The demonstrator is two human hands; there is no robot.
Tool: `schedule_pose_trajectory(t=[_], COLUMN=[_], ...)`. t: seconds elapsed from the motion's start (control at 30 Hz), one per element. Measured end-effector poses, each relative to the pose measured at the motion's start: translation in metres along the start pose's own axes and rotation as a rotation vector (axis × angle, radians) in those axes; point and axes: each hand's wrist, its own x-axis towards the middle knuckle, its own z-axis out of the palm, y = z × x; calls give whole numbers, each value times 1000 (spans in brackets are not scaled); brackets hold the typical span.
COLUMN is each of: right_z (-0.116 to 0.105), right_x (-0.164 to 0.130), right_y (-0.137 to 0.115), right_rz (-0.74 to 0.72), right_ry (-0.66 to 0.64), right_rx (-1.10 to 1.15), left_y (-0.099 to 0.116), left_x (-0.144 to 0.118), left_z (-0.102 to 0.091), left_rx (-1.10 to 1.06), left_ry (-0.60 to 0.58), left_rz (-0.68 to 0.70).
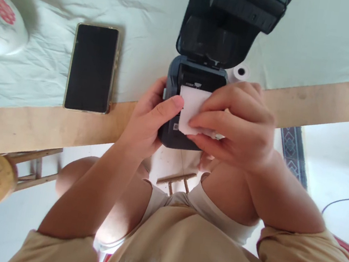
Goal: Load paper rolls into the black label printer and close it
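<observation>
tablet [92, 68] left of printer [206, 48], white roll [235, 73] partly behind right hand [245, 119]

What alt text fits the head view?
A person's left hand holds a black device with its lid open, while the right hand grips white paper, apparently a roll, over it. A small white roll sits beyond; a dark-screened tablet lies left, mostly on pale green cloth.

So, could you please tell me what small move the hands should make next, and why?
Probably the right hand should ease the white paper down into the dark printer: the lid stands open, the left hand steadies the body, and the right hand pinches the paper over the opening. How far in it already sits is hard to tell.
</observation>
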Motion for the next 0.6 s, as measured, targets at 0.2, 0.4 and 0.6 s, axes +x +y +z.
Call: schedule_pose_trajectory(t=[0.2,0.4,0.6], right_z=[-1,-4,1], right_x=[0,2,-6], right_y=[2,2,11], right_rz=[30,199,373], right_ry=[-38,202,118], right_rx=[119,36,208], left_y=[2,4,6], left_x=[-2,-3,-5], left_z=[3,2,0], left_rx=[-28,51,51], left_ry=[21,29,-56], left_rz=[25,14,-2])
